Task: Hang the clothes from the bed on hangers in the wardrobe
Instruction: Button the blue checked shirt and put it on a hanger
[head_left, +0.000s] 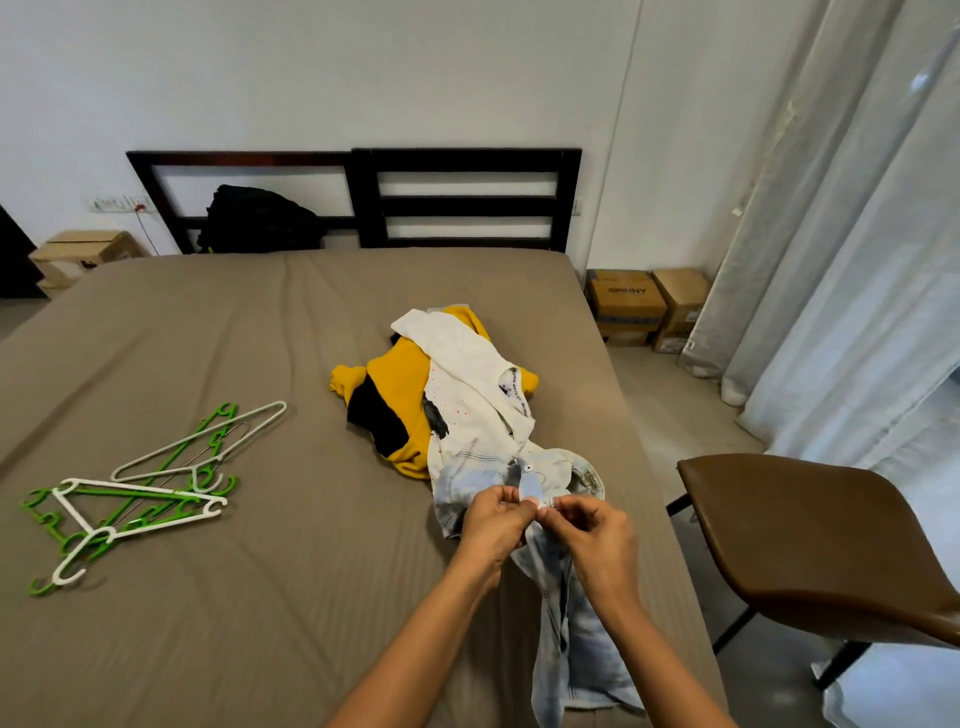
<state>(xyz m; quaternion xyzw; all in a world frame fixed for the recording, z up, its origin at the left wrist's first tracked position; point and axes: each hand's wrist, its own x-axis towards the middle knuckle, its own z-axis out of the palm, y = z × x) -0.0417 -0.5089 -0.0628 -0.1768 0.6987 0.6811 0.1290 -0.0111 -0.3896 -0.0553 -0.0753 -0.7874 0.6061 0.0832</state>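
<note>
Pinching the front edge of a pale blue shirt (569, 639), both hands work close together just below its collar. The left hand (496, 522) nips the cloth from one side and the right hand (592, 530) from the other, their fingertips almost meeting at what looks like a button. Whether they are fastening or undoing it I cannot tell.

The shirt lies lengthwise on the near right part of the bed (234, 623). Its collar end touches a small heap of other clothes, a white garment (467, 395) draped across a yellow one (400, 384) with a black panel. A loose pile of green and white hangers (135, 499) lies well apart from the clothes, on the left side of the bed. A brown chair (810, 530) stands just beside the bed on the right. The wardrobe is not in view.

The shirt looks thin, light and limp, so it will probably sag and fold wherever it is unsupported. The collar or the two shoulder seams seem the best places to hold it, keeping the neck open for a hanger. The hangers look stiff and light, but their hooks are interlocked, so one is best lifted out by its own hook. With three garments on the bed, the task appears to be at an early stage.
</note>
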